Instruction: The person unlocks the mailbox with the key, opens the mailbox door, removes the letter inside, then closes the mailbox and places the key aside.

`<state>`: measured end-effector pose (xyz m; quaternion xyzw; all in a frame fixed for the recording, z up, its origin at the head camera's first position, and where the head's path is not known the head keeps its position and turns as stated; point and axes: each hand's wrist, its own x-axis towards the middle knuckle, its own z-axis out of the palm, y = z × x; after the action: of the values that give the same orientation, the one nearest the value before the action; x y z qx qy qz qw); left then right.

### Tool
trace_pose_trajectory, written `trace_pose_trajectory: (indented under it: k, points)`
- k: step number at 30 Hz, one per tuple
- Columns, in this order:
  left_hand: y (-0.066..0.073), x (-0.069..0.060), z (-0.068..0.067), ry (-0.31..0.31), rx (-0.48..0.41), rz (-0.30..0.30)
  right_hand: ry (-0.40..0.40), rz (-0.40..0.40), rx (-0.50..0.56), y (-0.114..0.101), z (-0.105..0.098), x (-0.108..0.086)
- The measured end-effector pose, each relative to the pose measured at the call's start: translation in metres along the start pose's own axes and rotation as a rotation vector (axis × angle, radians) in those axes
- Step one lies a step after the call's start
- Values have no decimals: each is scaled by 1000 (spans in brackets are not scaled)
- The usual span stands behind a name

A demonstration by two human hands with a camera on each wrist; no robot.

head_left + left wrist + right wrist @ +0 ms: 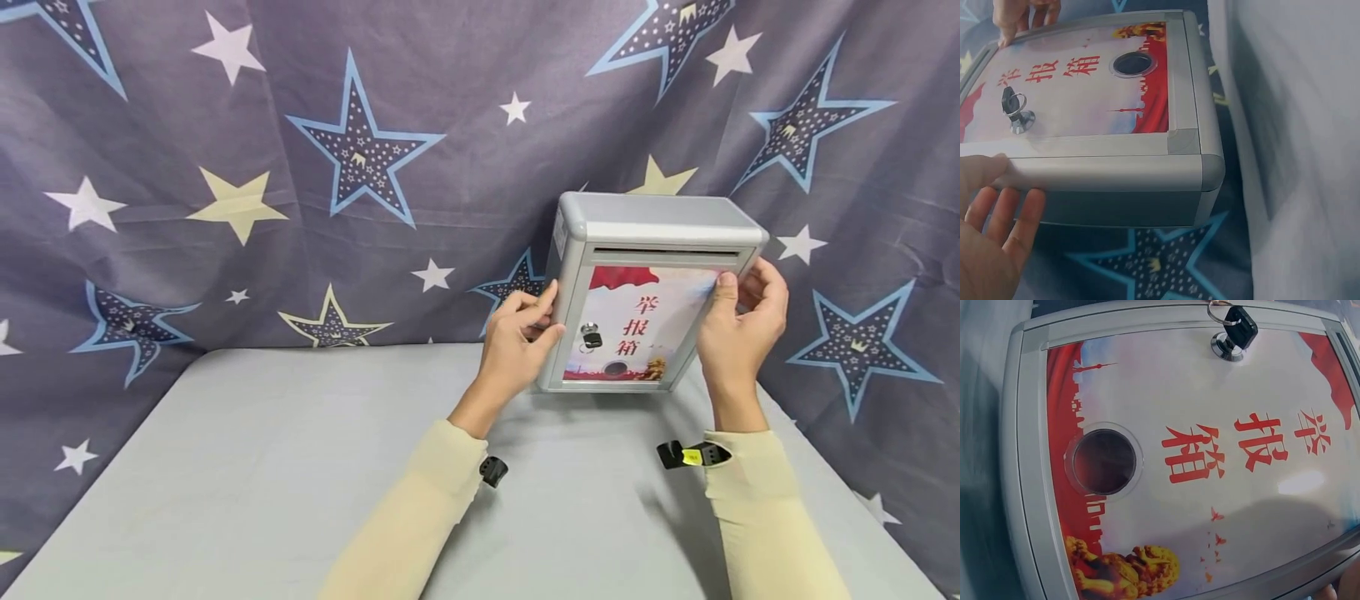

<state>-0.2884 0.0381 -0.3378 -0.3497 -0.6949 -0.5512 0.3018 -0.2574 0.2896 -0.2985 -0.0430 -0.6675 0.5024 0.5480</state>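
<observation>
A grey metal suggestion box (660, 218) with a red and white front panel is held between both hands at the table's back right. Its front carries red characters, a thin slot along the top, a round dark window (1105, 462) and a lock with a key (1241, 328) in it. My left hand (517, 337) grips the left side, thumb at the front edge and fingers along the side. On the opposite side, my right hand (742, 325) holds the edge, its thumb on the front frame. Whether the base touches the table cannot be told.
The pale grey table (262, 467) stretches to the left and front. Behind and beside it hangs a dark curtain (465, 175) with printed stars, close behind the box. Black straps (693, 455) sit at the sleeve cuffs.
</observation>
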Motion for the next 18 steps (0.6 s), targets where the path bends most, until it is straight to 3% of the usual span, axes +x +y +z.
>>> trace_pose_trajectory:
  k: [6,14,18]
  points:
    - [-1,2,-23,13,15,15,9,23,20,-18,18,-9]
    - [1,4,-57,15,26,8,11,22,92,-64,37,-27]
    - [-1,5,-72,14,22,-5,0,28,103,-70,47,-34]
